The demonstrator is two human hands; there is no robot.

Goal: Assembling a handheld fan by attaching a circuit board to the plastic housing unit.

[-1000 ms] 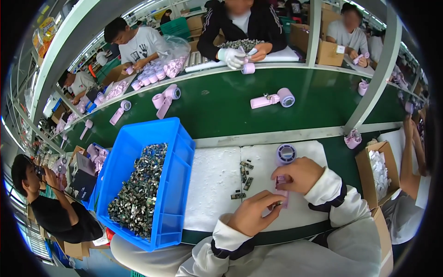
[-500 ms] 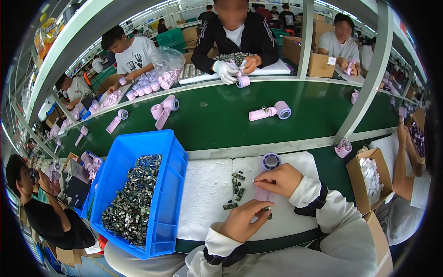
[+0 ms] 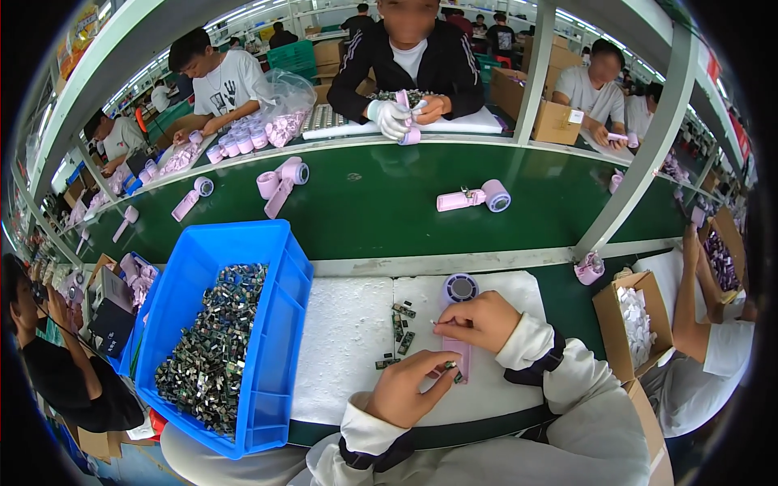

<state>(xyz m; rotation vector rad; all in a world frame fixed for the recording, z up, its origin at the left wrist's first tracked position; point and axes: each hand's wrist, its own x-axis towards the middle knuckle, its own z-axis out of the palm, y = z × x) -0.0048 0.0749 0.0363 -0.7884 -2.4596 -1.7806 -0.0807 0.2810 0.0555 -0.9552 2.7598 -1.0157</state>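
A pink handheld fan body with a round lilac head (image 3: 460, 287) lies on the white foam sheet (image 3: 344, 348), its open handle (image 3: 456, 354) pointing toward me. My left hand (image 3: 409, 389) pinches a small green circuit board (image 3: 456, 375) over the handle's lower end. My right hand (image 3: 484, 321) is closed above the upper handle, with a tiny pale bit at its fingertips, too small to name. Several loose circuit boards (image 3: 402, 328) lie on the foam to the left of the fan.
A blue bin (image 3: 275, 324) full of circuit boards stands at my left. Beyond, a green conveyor belt (image 3: 373, 194) carries pink fan parts (image 3: 474, 197), with co-workers behind it. A metal post (image 3: 640, 146) and a carton (image 3: 636, 324) of white pieces are at right.
My view has shifted, so the bin, foam and hands sit further left. Both hands keep nearly the same place over the fan. The person opposite has shifted the fan part in their hands.
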